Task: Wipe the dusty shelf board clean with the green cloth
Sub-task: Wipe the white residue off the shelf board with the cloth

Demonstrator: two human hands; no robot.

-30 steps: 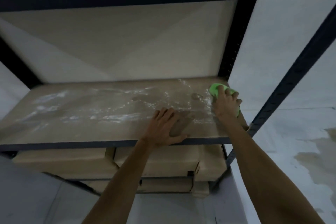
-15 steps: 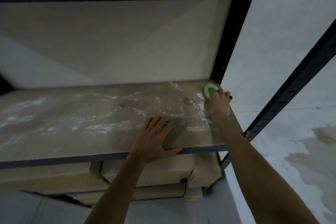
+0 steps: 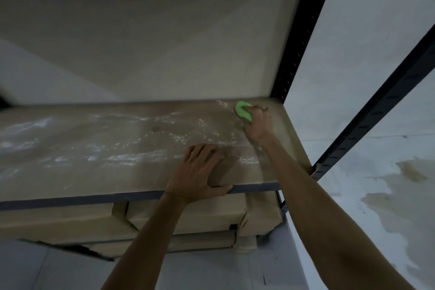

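A tan shelf board (image 3: 98,172) spans the view, streaked with white dust across its middle and left. At its far right end my right hand (image 3: 259,125) grips the bright green cloth (image 3: 242,112) and holds it down on the board near the back edge. Only the cloth's left part shows past my fingers. My left hand (image 3: 200,172) lies flat on the board at its front edge, with the thumb hooked over the dark front rail.
Dark metal uprights stand at the back right (image 3: 299,42) and front right (image 3: 376,113) of the shelf. A dark rail crosses overhead. Cardboard boxes (image 3: 183,221) sit on the level below. A stained pale floor (image 3: 388,195) lies to the right.
My right hand has slid the green cloth leftward and toward the back of the board. The left hand stays planted at the front edge. The view has shifted slightly.
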